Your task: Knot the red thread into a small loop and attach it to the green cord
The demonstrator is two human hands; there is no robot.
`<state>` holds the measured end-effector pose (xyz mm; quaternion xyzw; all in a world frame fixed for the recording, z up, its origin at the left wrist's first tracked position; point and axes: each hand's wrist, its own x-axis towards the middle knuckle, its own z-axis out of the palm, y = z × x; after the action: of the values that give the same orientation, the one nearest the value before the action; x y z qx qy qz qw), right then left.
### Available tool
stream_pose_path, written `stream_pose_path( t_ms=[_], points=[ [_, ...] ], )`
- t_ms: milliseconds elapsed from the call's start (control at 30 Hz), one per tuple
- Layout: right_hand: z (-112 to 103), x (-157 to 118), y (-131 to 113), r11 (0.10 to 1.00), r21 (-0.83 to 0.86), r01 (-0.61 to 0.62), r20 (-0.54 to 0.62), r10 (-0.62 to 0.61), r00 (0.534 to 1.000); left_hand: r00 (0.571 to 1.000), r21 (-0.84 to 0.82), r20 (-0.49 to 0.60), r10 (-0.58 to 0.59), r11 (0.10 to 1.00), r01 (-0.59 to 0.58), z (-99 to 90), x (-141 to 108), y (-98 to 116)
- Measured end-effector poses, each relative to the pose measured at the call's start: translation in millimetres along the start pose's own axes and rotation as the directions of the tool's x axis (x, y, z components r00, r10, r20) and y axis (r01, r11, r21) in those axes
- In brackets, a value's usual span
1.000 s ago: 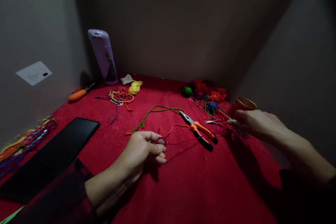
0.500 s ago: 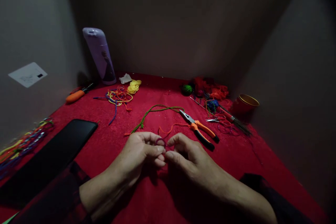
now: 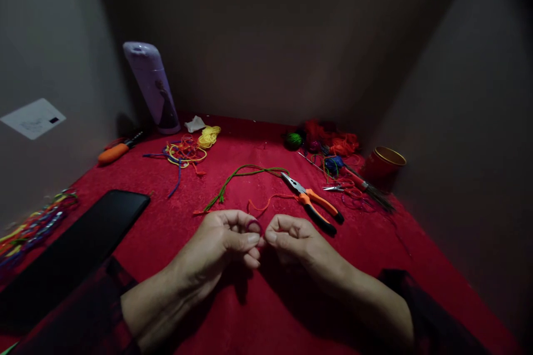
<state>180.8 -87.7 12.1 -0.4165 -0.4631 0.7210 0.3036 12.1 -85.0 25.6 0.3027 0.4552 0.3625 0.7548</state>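
My left hand [image 3: 229, 238] is closed, with thumb and forefinger pinching a dark purple-red cord [image 3: 254, 223] that curves up in a small loop. Close beside it on the right, my right hand [image 3: 295, 241] has its thumb and forefinger pressed together at the side of the loop. Whatever lies between those right fingertips is too small and dark to make out. Beyond the hands lie a green cord [image 3: 237, 171], a thin orange-red cord [image 3: 266, 202] and long-nose pliers [image 3: 310, 199] with orange and black handles.
A black phone-like slab [image 3: 83, 244] and bundled coloured cords [image 3: 37, 227] lie at left. Behind stand a purple bottle [image 3: 152, 86], an orange-handled tool [image 3: 114, 152] and tangled threads [image 3: 185, 152]. At right are yarn [image 3: 343, 144], small scissors [image 3: 333, 188], a brush [image 3: 377, 197] and a red cup [image 3: 383, 169].
My right thumb and forefinger, apart before, have come together in a pinch beside the loop. My left hand keeps its hold on the cord. The whole view has shifted slightly.
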Motion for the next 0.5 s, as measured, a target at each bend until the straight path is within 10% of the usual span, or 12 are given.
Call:
stream_pose_path(
  t_ms=[500],
  points=[
    [-8,7,10,0.996,0.066,-0.060,0.159,0.049,0.986,0.999,0.118,0.047,-0.006,0.993,0.001,4.0,-2,0]
  ],
)
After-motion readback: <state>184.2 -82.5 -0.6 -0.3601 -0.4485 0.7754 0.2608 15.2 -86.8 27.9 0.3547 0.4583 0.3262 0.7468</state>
